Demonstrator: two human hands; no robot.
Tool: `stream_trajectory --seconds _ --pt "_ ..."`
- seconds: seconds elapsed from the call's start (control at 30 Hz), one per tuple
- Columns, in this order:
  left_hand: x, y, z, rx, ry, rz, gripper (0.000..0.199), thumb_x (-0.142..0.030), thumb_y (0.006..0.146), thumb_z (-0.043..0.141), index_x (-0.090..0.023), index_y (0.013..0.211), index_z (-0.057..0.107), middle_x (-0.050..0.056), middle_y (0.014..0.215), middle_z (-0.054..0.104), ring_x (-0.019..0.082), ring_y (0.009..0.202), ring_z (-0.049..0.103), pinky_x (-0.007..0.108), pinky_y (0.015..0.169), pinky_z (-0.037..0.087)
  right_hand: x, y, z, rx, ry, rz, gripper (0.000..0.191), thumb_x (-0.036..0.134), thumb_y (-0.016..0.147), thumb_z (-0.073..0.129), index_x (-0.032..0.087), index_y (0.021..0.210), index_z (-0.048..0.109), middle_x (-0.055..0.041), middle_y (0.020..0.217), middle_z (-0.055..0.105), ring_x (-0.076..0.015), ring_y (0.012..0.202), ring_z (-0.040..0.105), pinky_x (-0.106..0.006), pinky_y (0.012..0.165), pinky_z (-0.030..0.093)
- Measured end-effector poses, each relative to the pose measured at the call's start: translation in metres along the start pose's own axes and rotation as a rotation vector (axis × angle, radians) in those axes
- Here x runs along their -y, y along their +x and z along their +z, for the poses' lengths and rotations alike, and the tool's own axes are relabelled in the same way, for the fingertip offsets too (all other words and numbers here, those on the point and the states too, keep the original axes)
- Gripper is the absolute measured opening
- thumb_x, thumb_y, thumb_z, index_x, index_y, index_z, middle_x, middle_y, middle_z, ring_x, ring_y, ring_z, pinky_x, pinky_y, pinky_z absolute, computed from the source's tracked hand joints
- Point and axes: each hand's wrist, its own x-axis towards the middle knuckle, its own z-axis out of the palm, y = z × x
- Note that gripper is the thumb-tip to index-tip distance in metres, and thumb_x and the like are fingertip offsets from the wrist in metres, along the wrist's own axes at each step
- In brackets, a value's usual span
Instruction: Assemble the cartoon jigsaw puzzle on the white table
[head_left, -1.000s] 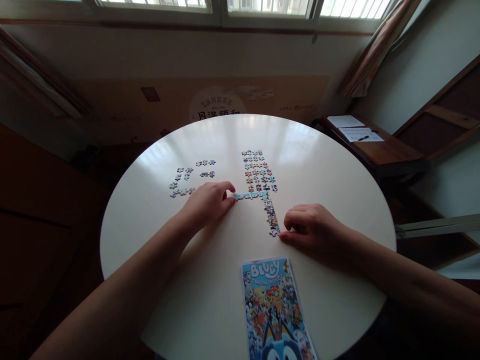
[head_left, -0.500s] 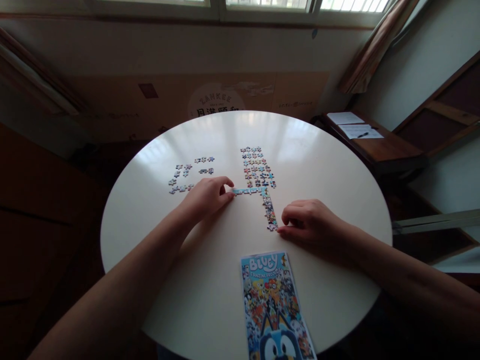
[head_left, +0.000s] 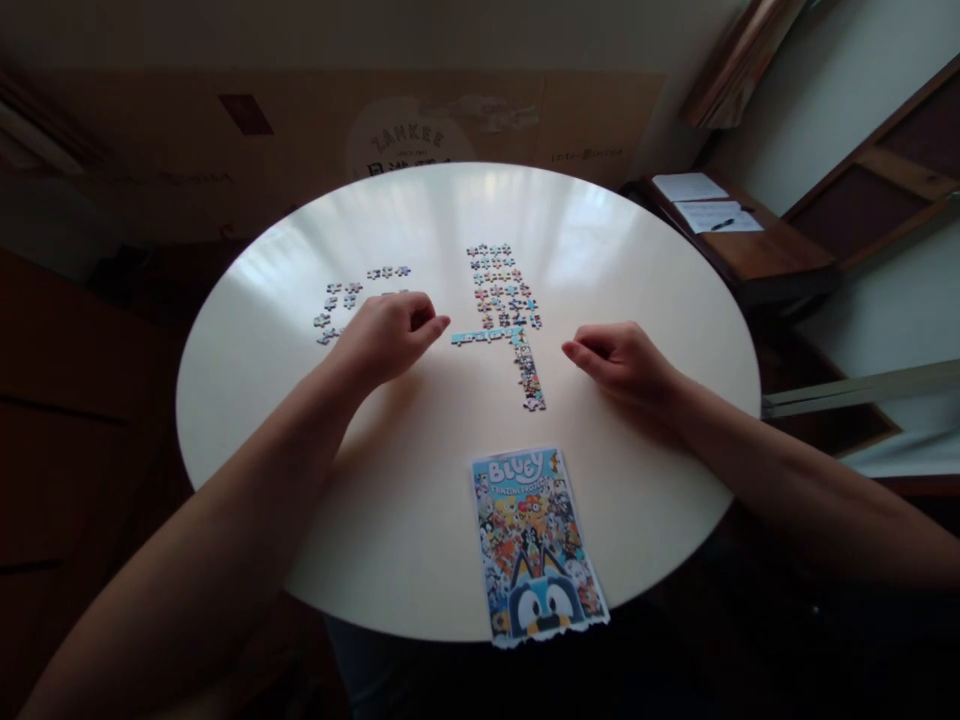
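Note:
My left hand [head_left: 397, 335] is curled, thumb against the bent fingers, just left of the joined strip of puzzle pieces [head_left: 487, 337] and not touching it. No piece shows in it. My right hand [head_left: 619, 362] is likewise closed, a short way right of the vertical joined strip [head_left: 529, 375], with nothing visible in its grip. The two strips meet in a corner. Rows of loose pieces [head_left: 499, 277] lie behind that corner. More loose pieces [head_left: 343, 288] sit to the left, some hidden behind my left hand.
A colourful Bluey picture sheet [head_left: 534, 550] lies at the near edge of the round white table [head_left: 405, 590]. Behind on the right, a wooden side table [head_left: 795, 250] holds papers [head_left: 716, 216] and a pen. A large cardboard panel [head_left: 300, 130] stands behind the table.
The view has tilted downward. My right hand has drawn away from the vertical strip's lower end, and my left hand has lifted off the horizontal strip's end; both have curled more closed.

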Motion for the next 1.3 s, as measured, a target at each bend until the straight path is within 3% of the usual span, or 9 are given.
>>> stream_trajectory --seconds 0.27,0.43,0.53,0.67,0.83,0.9,0.97,1.17,1.3 --pt "-0.003 -0.002 -0.006 -0.095 0.0 0.003 0.036 -0.04 0.083 0.056 -0.022 0.054 0.046 -0.002 0.051 0.037 0.014 0.054 0.039 0.03 0.058 0.034 0.009 0.029 -0.015 0.373 -0.128 0.173 0.05 0.05 0.095 0.057 0.02 0.057 0.043 0.0032 0.051 0.044 -0.0088 0.047 0.038 -0.029 0.049 0.028" --pt "-0.001 -0.001 -0.007 -0.196 -0.03 0.016 0.034 -0.029 0.08 0.053 -0.022 0.051 0.037 0.001 0.059 0.042 0.016 0.062 0.043 0.032 0.062 0.039 0.015 0.064 -0.023 0.489 0.028 0.232 0.056 0.063 0.092 0.056 0.017 0.06 0.057 -0.0025 0.056 0.059 -0.0104 0.049 0.052 -0.027 0.05 0.037" --pt "0.001 -0.002 -0.011 -0.289 -0.094 -0.003 0.036 -0.032 0.083 0.053 -0.022 0.052 0.036 0.002 0.064 0.045 0.016 0.063 0.044 0.033 0.063 0.04 0.021 0.077 -0.018 0.348 0.119 0.121 0.059 0.066 0.091 0.057 0.015 0.061 0.064 -0.0051 0.063 0.064 -0.0111 0.057 0.057 -0.027 0.056 0.042" --pt "0.009 -0.006 -0.031 -0.454 -0.127 -0.018 0.042 -0.039 0.089 0.05 -0.022 0.054 0.034 0.001 0.062 0.044 0.015 0.061 0.043 0.033 0.062 0.04 0.024 0.07 -0.005 -0.077 0.212 -0.085 0.062 0.056 0.096 0.054 0.016 0.049 0.06 -0.0067 0.069 0.068 -0.0129 0.065 0.062 -0.03 0.066 0.046" --pt "0.045 -0.012 -0.062 -0.833 -0.12 -0.155 0.041 -0.04 0.096 0.04 -0.023 0.059 0.033 0.0 0.058 0.04 0.015 0.059 0.042 0.03 0.059 0.038 0.01 0.054 0.001 -0.22 0.317 -0.13 0.041 0.039 0.096 0.062 0.021 0.06 0.07 -0.0041 0.069 0.069 -0.0155 0.065 0.063 -0.03 0.061 0.048" --pt "0.063 -0.013 -0.069 -0.912 -0.191 -0.251 0.04 -0.04 0.098 0.034 -0.023 0.062 0.037 -0.001 0.058 0.042 0.014 0.057 0.044 0.029 0.058 0.038 0.008 0.05 -0.001 -0.268 0.371 -0.112 0.041 0.037 0.097 0.06 0.022 0.06 0.07 -0.0042 0.068 0.069 -0.0156 0.062 0.061 -0.03 0.055 0.047" --pt "0.077 -0.012 -0.07 -0.91 -0.246 -0.335 0.039 -0.043 0.098 0.036 -0.023 0.064 0.04 -0.002 0.058 0.044 0.013 0.056 0.045 0.027 0.057 0.039 0.01 0.048 -0.005 -0.301 0.388 -0.115 0.04 0.036 0.098 0.059 0.023 0.061 0.07 -0.0044 0.068 0.068 -0.0159 0.06 0.06 -0.03 0.053 0.047" --pt "0.089 -0.009 -0.06 -0.602 -0.095 -0.398 0.026 -0.043 0.084 0.059 -0.019 0.077 0.064 0.002 0.071 0.064 0.016 0.066 0.056 0.029 0.065 0.044 0.018 0.041 -0.017 -0.313 0.276 -0.217 0.031 0.025 0.094 0.062 0.027 0.064 0.071 -0.005 0.07 0.07 -0.0188 0.063 0.066 -0.032 0.057 0.054" --pt "0.098 -0.008 -0.057 -0.704 -0.11 -0.443 0.031 -0.045 0.084 0.06 -0.017 0.086 0.073 0.005 0.08 0.071 0.017 0.068 0.059 0.028 0.067 0.046 0.023 0.036 -0.019 -0.296 0.235 -0.27 0.027 0.023 0.092 0.063 0.027 0.066 0.071 -0.0027 0.07 0.07 -0.0179 0.062 0.068 -0.027 0.055 0.056"
